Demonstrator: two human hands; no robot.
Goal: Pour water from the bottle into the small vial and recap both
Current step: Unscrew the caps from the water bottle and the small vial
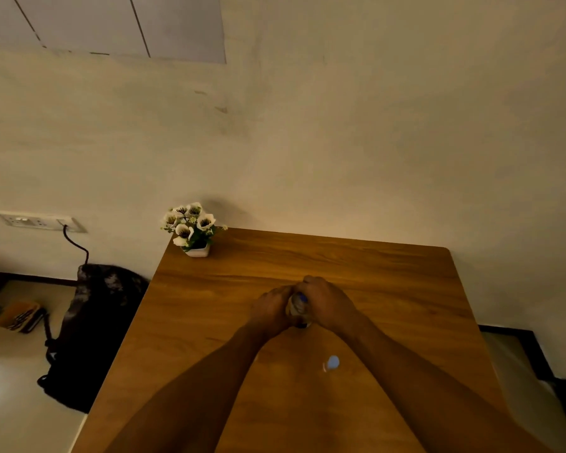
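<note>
A clear water bottle [297,307] stands upright on the wooden table [209,305], mostly hidden between my hands. My left hand [270,310] wraps around its body from the left. My right hand [325,302] is closed over the top, where a bit of the blue cap [303,298] shows between the fingers. The small vial [331,363], pale blue on top, stands alone on the table nearer to me, between my forearms and touched by neither hand. Whether the vial is capped I cannot tell.
A small pot of white flowers [192,228] sits at the table's far left corner against the wall. A dark bag [89,331] leans beside the table's left edge on the floor, with a cable running up to a wall socket [43,221].
</note>
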